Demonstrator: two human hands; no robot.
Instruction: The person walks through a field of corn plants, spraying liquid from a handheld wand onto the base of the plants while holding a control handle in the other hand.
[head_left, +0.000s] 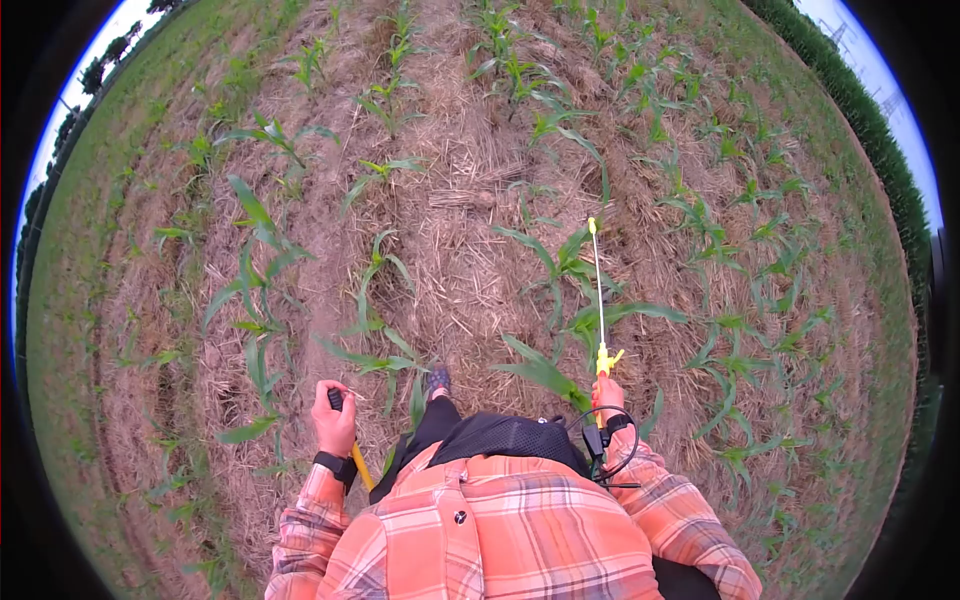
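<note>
My left hand [334,420] is closed around a black grip [335,399], and a yellow lever [362,467] runs down from beside it toward my hip. On the right, my right hand [607,393] is wrapped round the yellow handle of a spray wand [600,290]. The wand's thin pale rod points forward, with its yellow nozzle [592,226] over the ground beside a young corn plant [570,262]. A black hose [632,440] loops around my right wrist.
Rows of young corn plants [262,225] run forward over straw-strewn soil [455,240]. One shoe [437,381] shows ahead of my waist. Tall green growth [870,110] lines the right edge, with pylons [838,34] beyond.
</note>
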